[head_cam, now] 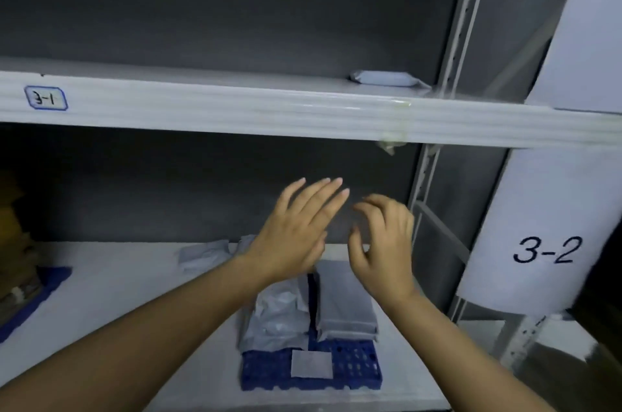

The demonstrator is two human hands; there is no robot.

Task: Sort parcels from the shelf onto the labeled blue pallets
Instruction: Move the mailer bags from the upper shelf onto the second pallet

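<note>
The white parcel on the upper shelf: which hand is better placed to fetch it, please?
Probably the right. The right hand, empty, is nearly below the white parcel at the right end of the upper shelf; the left hand, also empty, is further left.

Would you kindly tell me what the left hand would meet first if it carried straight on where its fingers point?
Probably the dark back panel of the lower bay: the left hand points forward and up-right, above the parcels, with nothing between. Depth is unclear, so the shelf beam overhead is possible instead.
</note>
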